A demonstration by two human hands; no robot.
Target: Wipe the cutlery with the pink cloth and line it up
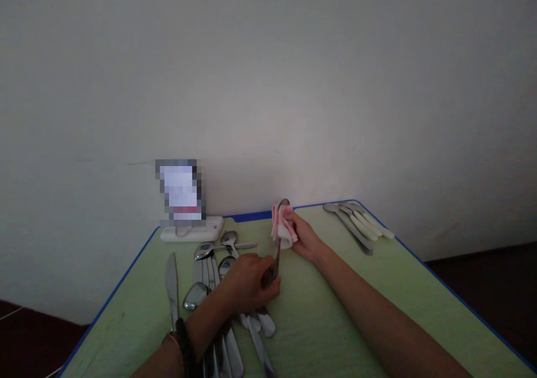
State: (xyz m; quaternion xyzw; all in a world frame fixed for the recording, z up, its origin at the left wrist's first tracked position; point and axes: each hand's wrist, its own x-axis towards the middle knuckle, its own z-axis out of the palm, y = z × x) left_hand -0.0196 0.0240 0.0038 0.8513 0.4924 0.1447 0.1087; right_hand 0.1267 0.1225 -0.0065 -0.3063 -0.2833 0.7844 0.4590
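Observation:
My left hand [247, 283] is closed round the handle of a metal spoon [278, 244], which stands nearly upright above the green table [319, 322]. My right hand [304, 238] pinches a pink and white cloth [282, 228] wrapped about the spoon's bowl near the table's far edge. Only the tip of the bowl shows above the cloth. A dark band sits on my left wrist.
Several spoons and a table knife [172, 283] lie in a heap at the left, under my left forearm. A few more pieces of cutlery [356, 224] lie at the far right. A white device [193, 230] with a blurred screen stands against the wall.

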